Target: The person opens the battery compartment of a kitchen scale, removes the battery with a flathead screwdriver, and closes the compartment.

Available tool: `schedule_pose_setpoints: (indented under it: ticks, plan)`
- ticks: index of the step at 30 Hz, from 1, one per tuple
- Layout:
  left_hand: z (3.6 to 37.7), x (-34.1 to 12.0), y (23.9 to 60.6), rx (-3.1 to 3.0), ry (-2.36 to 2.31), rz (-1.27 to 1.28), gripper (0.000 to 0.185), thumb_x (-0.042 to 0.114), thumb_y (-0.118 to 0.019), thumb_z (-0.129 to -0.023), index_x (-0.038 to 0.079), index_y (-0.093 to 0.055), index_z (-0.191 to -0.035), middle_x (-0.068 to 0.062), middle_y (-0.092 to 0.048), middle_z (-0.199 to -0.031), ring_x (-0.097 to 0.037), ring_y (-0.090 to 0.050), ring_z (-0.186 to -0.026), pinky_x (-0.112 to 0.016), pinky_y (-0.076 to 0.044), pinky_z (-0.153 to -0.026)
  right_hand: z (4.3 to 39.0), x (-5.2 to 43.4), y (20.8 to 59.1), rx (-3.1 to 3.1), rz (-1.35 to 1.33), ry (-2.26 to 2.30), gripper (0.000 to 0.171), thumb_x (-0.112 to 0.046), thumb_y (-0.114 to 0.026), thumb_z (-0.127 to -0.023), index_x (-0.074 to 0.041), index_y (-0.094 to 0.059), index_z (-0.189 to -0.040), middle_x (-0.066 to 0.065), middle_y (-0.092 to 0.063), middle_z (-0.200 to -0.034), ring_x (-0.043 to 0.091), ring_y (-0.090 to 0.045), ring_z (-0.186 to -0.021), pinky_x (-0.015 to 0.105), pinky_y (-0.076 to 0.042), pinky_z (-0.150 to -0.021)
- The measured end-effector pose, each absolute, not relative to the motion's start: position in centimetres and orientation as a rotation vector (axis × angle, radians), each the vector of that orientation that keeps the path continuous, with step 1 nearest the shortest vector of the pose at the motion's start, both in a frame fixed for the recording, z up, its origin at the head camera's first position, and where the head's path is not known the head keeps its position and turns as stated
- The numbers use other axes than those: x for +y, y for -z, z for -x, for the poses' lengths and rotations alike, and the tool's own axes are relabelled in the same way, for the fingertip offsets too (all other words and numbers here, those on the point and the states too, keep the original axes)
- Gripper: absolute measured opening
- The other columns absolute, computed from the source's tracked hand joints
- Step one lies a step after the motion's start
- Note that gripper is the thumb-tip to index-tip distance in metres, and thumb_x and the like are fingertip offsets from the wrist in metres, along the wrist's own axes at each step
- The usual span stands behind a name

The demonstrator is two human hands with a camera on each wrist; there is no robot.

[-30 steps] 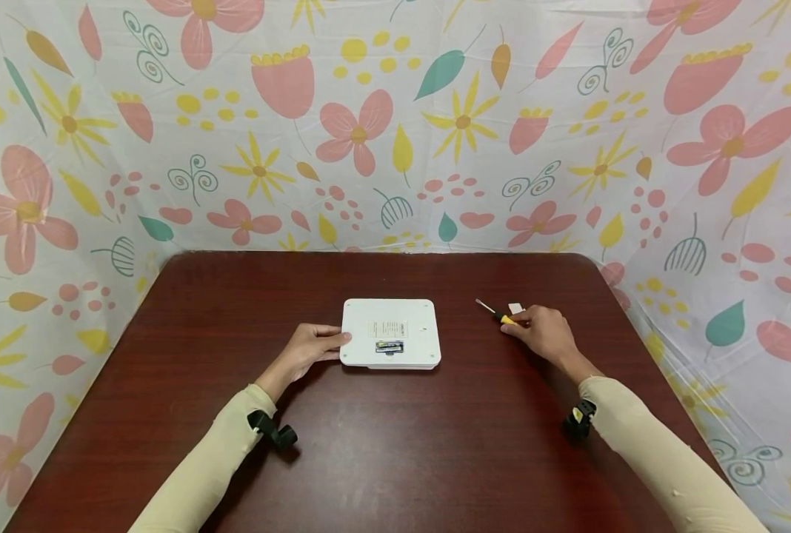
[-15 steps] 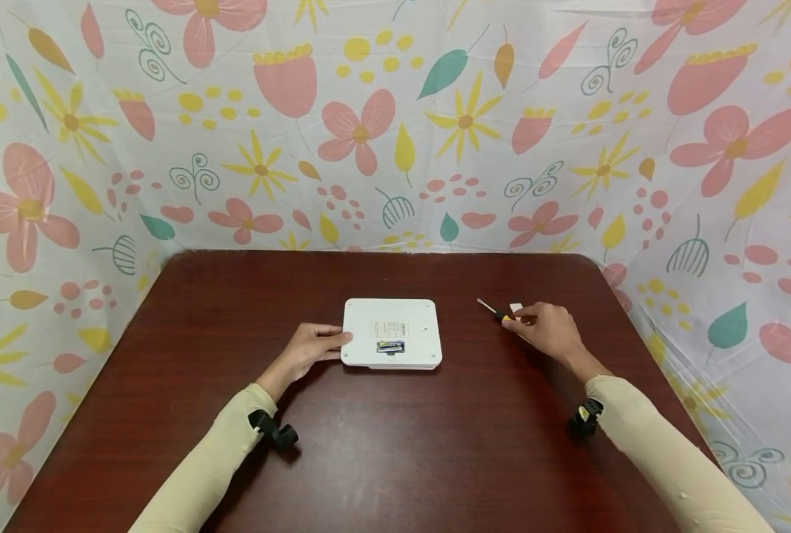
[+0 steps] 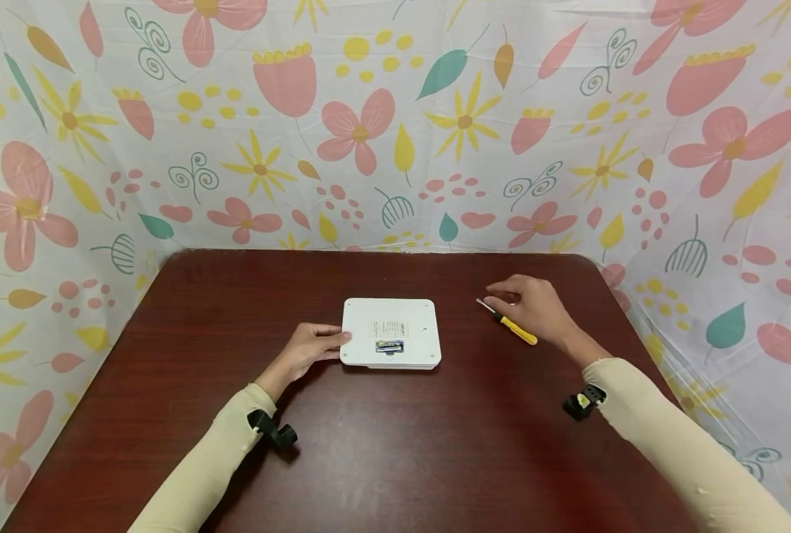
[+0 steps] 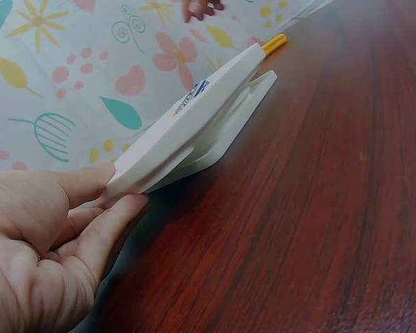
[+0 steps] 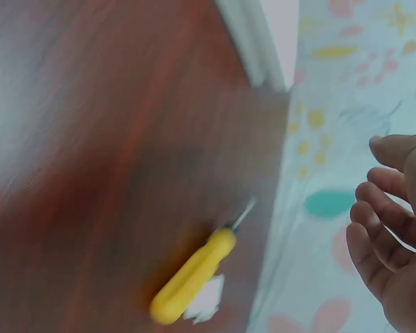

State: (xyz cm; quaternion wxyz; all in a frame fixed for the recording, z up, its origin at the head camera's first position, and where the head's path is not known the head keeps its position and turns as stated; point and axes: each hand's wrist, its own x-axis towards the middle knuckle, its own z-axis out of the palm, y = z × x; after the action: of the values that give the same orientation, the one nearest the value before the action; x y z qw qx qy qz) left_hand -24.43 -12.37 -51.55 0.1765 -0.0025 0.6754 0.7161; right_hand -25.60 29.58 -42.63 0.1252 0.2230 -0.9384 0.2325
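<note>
A flat white device (image 3: 390, 333) lies face down at the middle of the table, with a label and a battery (image 3: 389, 346) in its open compartment. My left hand (image 3: 312, 346) pinches its left edge, thumb (image 4: 83, 184) on top and fingers (image 4: 114, 218) underneath the white device (image 4: 194, 118). A small yellow-handled screwdriver (image 3: 510, 324) lies free on the table to the right. My right hand (image 3: 532, 305) hovers just behind it, fingers relaxed, holding nothing. In the right wrist view the screwdriver (image 5: 194, 274) lies by a small white piece (image 5: 206, 302), apart from the right hand (image 5: 395, 229).
The dark red wooden table (image 3: 395, 444) has rounded far corners. A flowered cloth (image 3: 395, 133) hangs close behind it and along both sides. Bare wood spreads across the near half of the table.
My right hand has let go of the screwdriver and risen toward the back, now covering the small white piece in the head view. The left hand and device have not moved.
</note>
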Motion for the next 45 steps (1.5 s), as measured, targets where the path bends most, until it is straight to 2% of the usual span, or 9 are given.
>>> schedule_pose_setpoints:
  ticks: [4,9,15,19,25,33,45]
  plan:
    - [24.5,-12.4,51.6,1.913,-2.028,0.026,0.039,0.001,-0.072,-0.094,-0.020,-0.060,-0.126,-0.020,-0.071,-0.111,-0.017,-0.071,-0.091,-0.036,-0.063,-0.086,25.3,26.4,41.3,-2.726,-0.758,-0.747,0.023,-0.023,-0.080,-0.091,-0.010,-0.080,-0.111,0.000,-0.072,-0.093,0.016,-0.063,-0.077,0.036,-0.057,-0.068]
    - [24.6,-12.3,51.7,1.910,-2.032,0.026,0.040,0.001,-0.072,-0.095,-0.020,-0.059,-0.126,-0.021,-0.071,-0.111,-0.017,-0.071,-0.091,-0.036,-0.063,-0.086,25.2,23.3,41.2,-2.773,-0.948,-0.788,0.021,-0.025,-0.079,-0.092,-0.015,-0.080,-0.110,-0.007,-0.070,-0.093,0.012,-0.058,-0.074,0.029,-0.051,-0.063]
    - [24.4,-12.5,51.7,1.907,-2.035,0.015,0.041,0.002,-0.071,-0.095,-0.020,-0.058,-0.127,-0.020,-0.071,-0.110,-0.016,-0.071,-0.091,-0.036,-0.063,-0.086,25.3,20.8,42.4,-2.827,-1.154,-0.768,0.020,-0.023,-0.079,-0.092,-0.012,-0.081,-0.108,-0.009,-0.069,-0.092,0.007,-0.056,-0.073,0.024,-0.051,-0.063]
    - [24.4,-12.6,51.7,1.909,-2.034,0.010,0.041,0.002,-0.072,-0.095,-0.021,-0.058,-0.127,-0.019,-0.071,-0.109,-0.016,-0.071,-0.090,-0.036,-0.063,-0.086,25.5,19.5,43.4,-2.852,-1.223,-0.723,0.020,-0.024,-0.079,-0.092,-0.012,-0.082,-0.108,-0.007,-0.070,-0.093,0.008,-0.059,-0.076,0.024,-0.053,-0.065]
    - [24.5,-12.7,51.9,1.910,-2.037,0.009,0.041,0.002,-0.071,-0.095,-0.021,-0.058,-0.127,-0.018,-0.071,-0.108,-0.015,-0.071,-0.090,-0.035,-0.063,-0.086,25.9,18.1,44.2,-2.882,-1.274,-0.680,0.019,-0.022,-0.079,-0.092,-0.012,-0.082,-0.108,-0.005,-0.073,-0.097,0.010,-0.065,-0.085,0.025,-0.057,-0.071]
    - [24.5,-12.5,52.1,1.905,-2.033,0.008,0.043,0.002,-0.072,-0.095,-0.021,-0.057,-0.128,-0.021,-0.071,-0.111,-0.016,-0.072,-0.090,-0.036,-0.063,-0.086,26.2,16.8,44.8,-2.915,-1.306,-0.632,0.017,-0.021,-0.079,-0.091,-0.014,-0.082,-0.106,-0.005,-0.074,-0.099,0.008,-0.068,-0.090,0.028,-0.059,-0.077]
    - [24.3,-12.5,51.5,1.905,-2.037,0.005,0.042,0.001,-0.071,-0.095,-0.021,-0.058,-0.128,-0.020,-0.071,-0.110,-0.016,-0.071,-0.090,-0.037,-0.063,-0.086,26.1,16.2,45.1,-2.890,-1.343,-0.465,0.010,-0.020,-0.078,-0.091,-0.016,-0.083,-0.098,-0.006,-0.070,-0.090,0.008,-0.060,-0.079,0.025,-0.053,-0.067]
